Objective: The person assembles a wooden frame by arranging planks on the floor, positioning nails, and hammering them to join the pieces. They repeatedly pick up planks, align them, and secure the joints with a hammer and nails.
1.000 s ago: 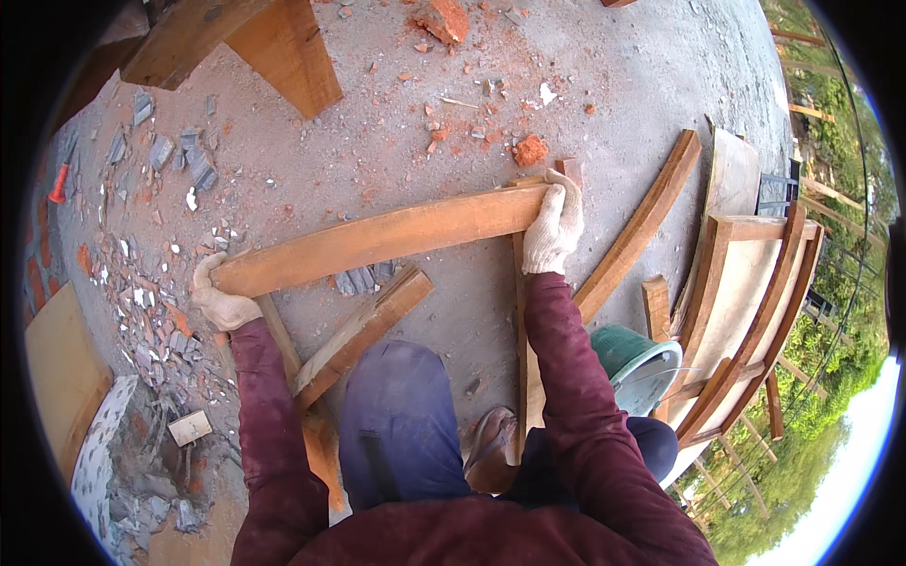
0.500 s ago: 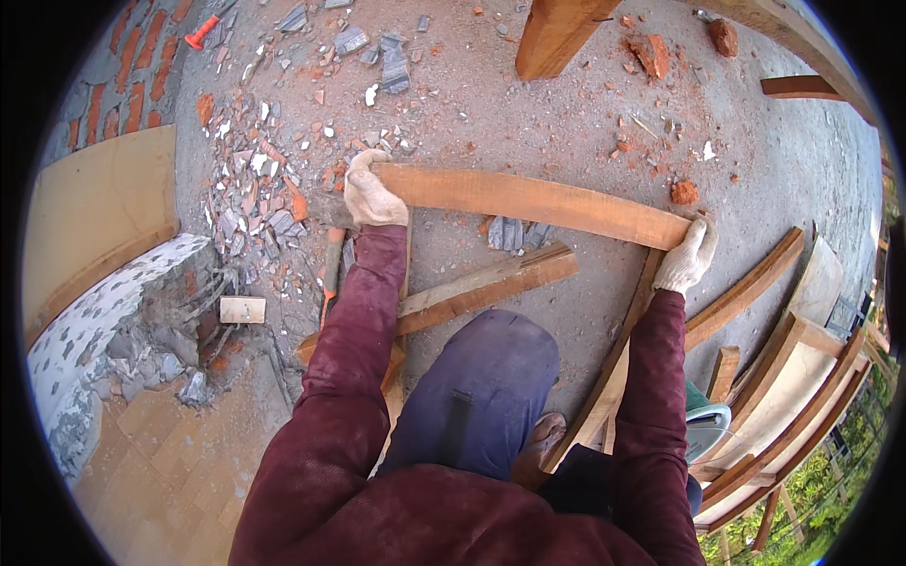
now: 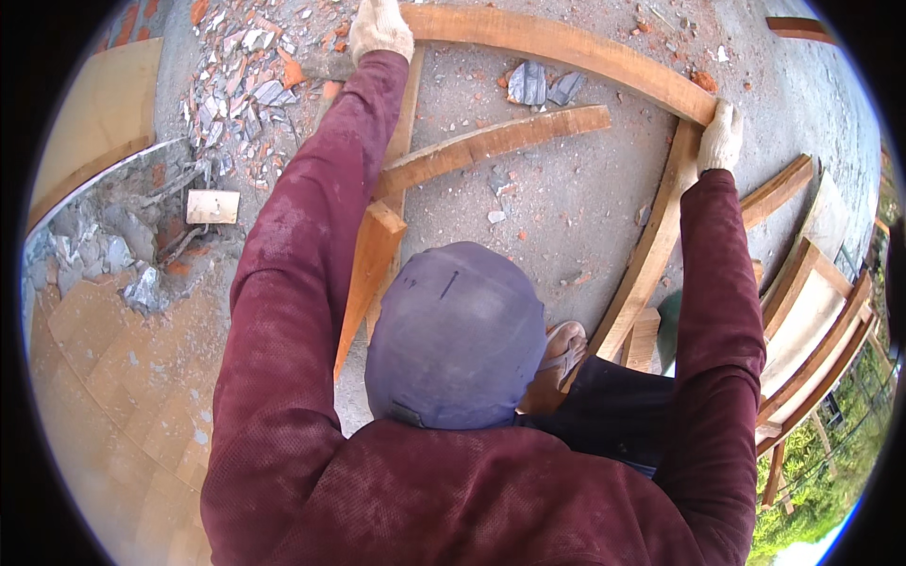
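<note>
A long wooden plank (image 3: 557, 47) stretches across the far part of the view, held between my two gloved hands. My left hand (image 3: 380, 30) is closed at its left end, with the fingertips cut off by the top of the picture. My right hand (image 3: 721, 139) grips the right end. Under the plank's ends run two long timbers, the left timber (image 3: 408, 113) and the right timber (image 3: 651, 241), roughly toward me. Whether the plank rests on them I cannot tell. A shorter timber (image 3: 495, 146) lies aslant between them, its left end over the left timber.
Broken rubble (image 3: 241, 85) covers the ground at far left, near a small pale plate (image 3: 212, 207) and a broken-edged wall. A wooden block (image 3: 373, 250) stands by my left arm. A sandalled foot (image 3: 564, 351) is beside the right timber. Curved boards (image 3: 816, 349) lie at right.
The view has shifted, so the plank and both hands sit higher in the picture and my arms reach further out. Both hands still hold the plank's ends.
</note>
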The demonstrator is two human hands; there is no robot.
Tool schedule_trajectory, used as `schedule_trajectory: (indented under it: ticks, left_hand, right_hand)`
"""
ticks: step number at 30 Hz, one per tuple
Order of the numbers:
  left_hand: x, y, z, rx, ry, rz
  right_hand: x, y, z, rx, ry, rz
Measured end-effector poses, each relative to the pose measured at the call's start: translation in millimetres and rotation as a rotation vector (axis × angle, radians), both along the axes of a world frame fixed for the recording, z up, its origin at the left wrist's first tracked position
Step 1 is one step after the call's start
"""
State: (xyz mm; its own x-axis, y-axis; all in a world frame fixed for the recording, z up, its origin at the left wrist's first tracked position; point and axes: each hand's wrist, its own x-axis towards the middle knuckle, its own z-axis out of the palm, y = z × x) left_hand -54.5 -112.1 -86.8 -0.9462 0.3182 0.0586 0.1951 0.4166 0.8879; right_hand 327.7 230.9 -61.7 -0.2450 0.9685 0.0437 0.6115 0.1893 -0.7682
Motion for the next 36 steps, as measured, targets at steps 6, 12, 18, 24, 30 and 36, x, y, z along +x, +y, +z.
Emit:
schedule_trajectory:
  ticks: [6,12,18,24,30,36]
  left_hand:
    - [1,-48,99,-0.172,0.229,-0.285]
    - [134,-189,185,-0.353,0.029,-0.358]
    - [248,-289,100,-0.695,0.367,-0.262]
    - [252,-304,104,-0.881,-0.119,-0.170]
    - [227,-387,141,-0.720,0.091,0.099]
    - [208,-356,151,-0.595,0.220,0.257]
  right_hand:
    - [42,17,74,0.062,-0.128,0.266]
    - [-23,-95,138,0.296,-0.477,1.000]
    - [-101,-238,84,0.527,-0.274,1.291]
    - [-113,-274,91,0.441,-0.528,1.201]
    - [-78,-228,175,0.103,-0.670,1.230]
    - [6,-196,196,0.326,-0.682,1.090]
